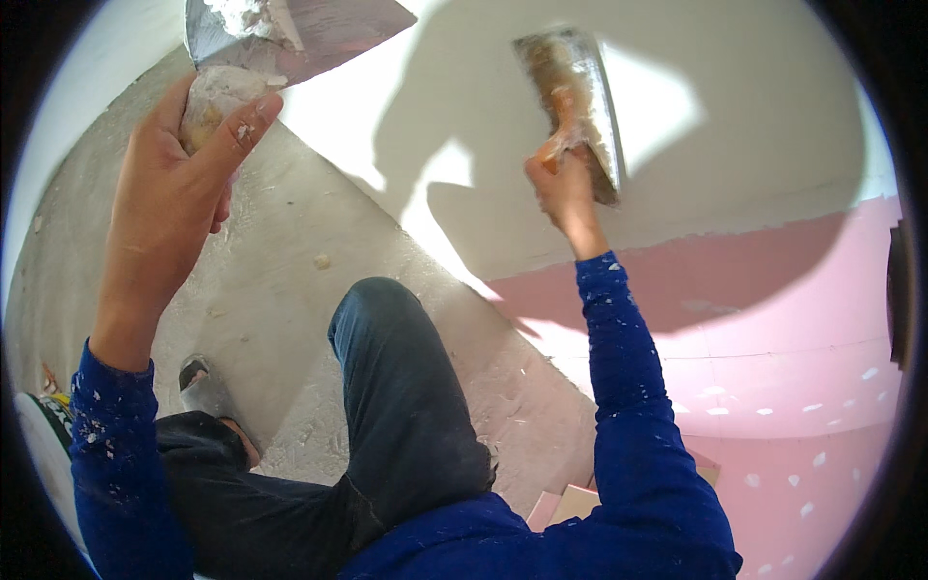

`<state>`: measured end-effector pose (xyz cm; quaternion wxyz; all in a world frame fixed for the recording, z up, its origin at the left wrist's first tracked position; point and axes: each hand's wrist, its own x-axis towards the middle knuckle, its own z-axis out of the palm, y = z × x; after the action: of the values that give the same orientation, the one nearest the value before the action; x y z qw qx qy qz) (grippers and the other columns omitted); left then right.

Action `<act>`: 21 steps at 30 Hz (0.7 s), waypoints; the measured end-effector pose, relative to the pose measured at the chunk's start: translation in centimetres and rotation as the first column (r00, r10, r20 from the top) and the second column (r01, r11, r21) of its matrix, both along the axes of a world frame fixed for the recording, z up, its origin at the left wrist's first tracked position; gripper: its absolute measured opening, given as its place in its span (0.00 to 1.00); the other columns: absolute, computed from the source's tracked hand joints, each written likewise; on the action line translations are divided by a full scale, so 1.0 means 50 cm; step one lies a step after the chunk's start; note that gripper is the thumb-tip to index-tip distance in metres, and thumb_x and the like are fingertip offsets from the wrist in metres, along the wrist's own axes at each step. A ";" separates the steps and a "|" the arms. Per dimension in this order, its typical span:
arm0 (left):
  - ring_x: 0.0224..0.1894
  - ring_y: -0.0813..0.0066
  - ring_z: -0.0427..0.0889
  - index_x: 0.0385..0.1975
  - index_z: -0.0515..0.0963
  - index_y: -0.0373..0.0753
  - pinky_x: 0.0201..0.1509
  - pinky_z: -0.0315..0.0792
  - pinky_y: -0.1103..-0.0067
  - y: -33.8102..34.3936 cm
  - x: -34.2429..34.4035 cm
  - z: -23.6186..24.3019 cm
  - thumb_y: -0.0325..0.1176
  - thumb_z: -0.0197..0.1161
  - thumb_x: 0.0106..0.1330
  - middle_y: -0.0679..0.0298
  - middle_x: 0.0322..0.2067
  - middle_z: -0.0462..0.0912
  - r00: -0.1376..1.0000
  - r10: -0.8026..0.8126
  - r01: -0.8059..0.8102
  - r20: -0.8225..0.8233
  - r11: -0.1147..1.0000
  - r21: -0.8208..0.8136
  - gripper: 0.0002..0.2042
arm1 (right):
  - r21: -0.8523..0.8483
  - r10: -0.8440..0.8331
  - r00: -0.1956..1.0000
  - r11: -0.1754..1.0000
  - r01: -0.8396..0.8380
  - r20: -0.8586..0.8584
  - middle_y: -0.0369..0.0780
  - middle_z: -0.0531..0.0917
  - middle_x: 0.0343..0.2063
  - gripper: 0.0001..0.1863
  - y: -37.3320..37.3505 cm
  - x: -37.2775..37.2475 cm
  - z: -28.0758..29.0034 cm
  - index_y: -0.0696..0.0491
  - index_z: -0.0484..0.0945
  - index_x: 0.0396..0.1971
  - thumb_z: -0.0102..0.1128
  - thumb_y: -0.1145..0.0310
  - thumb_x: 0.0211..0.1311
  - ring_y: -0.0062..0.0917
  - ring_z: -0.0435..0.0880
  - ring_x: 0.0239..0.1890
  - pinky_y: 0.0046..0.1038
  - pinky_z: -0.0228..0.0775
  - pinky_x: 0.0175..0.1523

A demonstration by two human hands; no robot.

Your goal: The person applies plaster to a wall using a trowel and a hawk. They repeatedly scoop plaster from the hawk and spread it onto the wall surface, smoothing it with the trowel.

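My left hand [159, 208] is closed around the plaster-caked handle of a wide putty knife [343, 39] at the upper left. A lump of white plaster [253, 15] lies on its blade. Further right, my right hand [568, 198] grips the orange handle of a plastering trowel [601, 106], which is smeared with plaster. The trowel is at the wall [764, 145], over a pale coated area; whether its whole blade touches cannot be made out.
Below the coat, pink wallboard [773, 280] shows, with white filler spots. A dusty floor [280, 290] meets the wall along a slanting edge. Board offcuts [575, 505] lie beside my right arm. A rounded white container [43, 454] is partly visible at the left edge. My knee is raised between my arms.
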<state>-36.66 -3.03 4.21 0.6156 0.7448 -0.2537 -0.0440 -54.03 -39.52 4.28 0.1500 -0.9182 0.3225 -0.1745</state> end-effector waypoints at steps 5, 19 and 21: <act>0.14 0.91 0.67 0.44 0.79 0.35 0.16 0.63 0.90 0.004 0.005 0.001 0.53 0.65 0.66 0.75 0.15 0.69 0.999 0.024 -0.024 0.022 1.000 0.007 0.23 | 0.281 0.071 0.917 0.940 -0.193 0.392 0.29 0.70 0.14 0.09 0.027 -0.026 0.158 0.51 0.71 0.26 0.61 0.68 0.64 0.11 0.66 0.13 0.20 0.57 0.15; 0.14 0.92 0.65 0.46 0.76 0.39 0.17 0.62 0.90 0.002 -0.001 -0.002 0.53 0.62 0.68 0.76 0.18 0.69 0.994 -0.008 -0.004 0.110 0.994 0.111 0.22 | 0.038 0.111 0.803 0.993 -0.109 -0.586 0.54 0.84 0.29 0.19 0.009 -0.204 -0.266 0.61 0.79 0.30 0.58 0.57 0.61 0.48 0.85 0.33 0.43 0.77 0.43; 0.14 0.92 0.65 0.48 0.76 0.39 0.17 0.63 0.90 0.005 -0.008 0.000 0.53 0.62 0.68 0.76 0.18 0.69 0.993 0.001 -0.020 0.117 0.988 0.154 0.22 | 0.020 0.063 0.733 0.998 -0.067 -0.677 0.55 0.84 0.30 0.18 -0.014 -0.210 -0.315 0.61 0.79 0.32 0.58 0.58 0.61 0.48 0.85 0.36 0.44 0.77 0.45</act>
<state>-37.07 -2.79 4.19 0.5401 0.7931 -0.2811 -0.0169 -64.51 -40.24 -11.46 0.0260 -0.9299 0.3220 0.1755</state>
